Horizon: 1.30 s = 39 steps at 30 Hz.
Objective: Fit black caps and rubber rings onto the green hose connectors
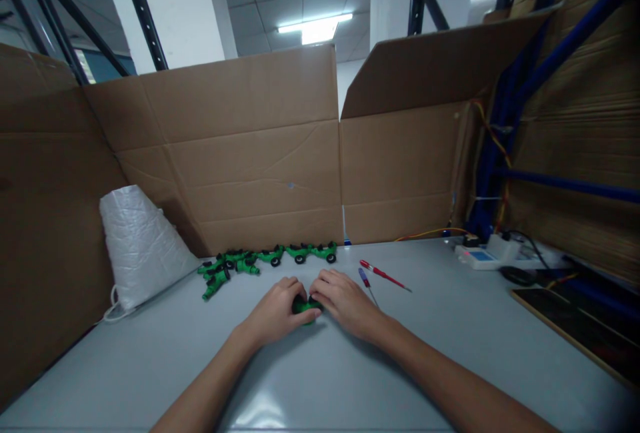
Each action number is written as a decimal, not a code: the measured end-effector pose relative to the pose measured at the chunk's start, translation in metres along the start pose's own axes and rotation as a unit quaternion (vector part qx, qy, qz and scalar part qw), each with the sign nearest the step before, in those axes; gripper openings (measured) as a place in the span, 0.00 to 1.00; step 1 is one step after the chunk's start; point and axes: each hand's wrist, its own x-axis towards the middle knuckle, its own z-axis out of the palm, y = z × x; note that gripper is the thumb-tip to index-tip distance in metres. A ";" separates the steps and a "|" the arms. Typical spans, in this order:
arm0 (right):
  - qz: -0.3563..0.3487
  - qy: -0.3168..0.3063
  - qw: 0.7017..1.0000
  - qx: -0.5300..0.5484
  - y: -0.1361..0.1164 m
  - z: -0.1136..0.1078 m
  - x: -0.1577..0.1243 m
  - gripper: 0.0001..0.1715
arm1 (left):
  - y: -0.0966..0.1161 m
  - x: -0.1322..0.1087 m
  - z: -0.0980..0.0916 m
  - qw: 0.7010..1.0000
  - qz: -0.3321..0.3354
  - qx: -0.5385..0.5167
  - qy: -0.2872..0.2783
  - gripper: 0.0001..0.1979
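Small green part (306,304), plastic w/ a bit of black showing, sits low on the grey table (320,379), about centre of view, right betw. both hands. Mostly covered by fingers, so exact shape can't be told. Left hand (277,313) is curled closed around its left side, thumb and fingers wrapped on it, knuckles up. Right hand (345,302) comes in from the other side, fingers bent down, tips pinched onto the part's right end. Both grips tight, no gap seen betw. fingers and part. The two hands touch or nearly touch above it. Part looks to rest on or just over the tabletop; can't tell which.

Behind the hands, near the back edge: a row of similar green pieces (270,257) w/ black rings, lined up left to right, a few loose ones bunched at the left end. Well apart from the held part.

Right of the hands, just beside: blue-handled screwdriver (365,279), and past it a red-handled screwdriver (382,275), both lying flat.

Far left: white woven bag (140,246), leaning at the cardboard. Cardboard walls (240,153) stand around the back and left of the table.

Far right: power strip (483,256) w/ cables, and a dark board (580,326) at the table edge.
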 end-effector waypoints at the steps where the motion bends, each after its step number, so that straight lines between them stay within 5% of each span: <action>1: 0.000 -0.001 1.000 -0.002 -0.001 0.000 0.000 0.06 | 0.000 0.000 0.000 1.000 0.003 0.000 -0.001 0.16; 39: -0.016 0.018 1.000 -0.017 0.002 0.001 0.000 0.08 | 0.000 0.001 0.004 1.000 0.013 0.013 0.011 0.15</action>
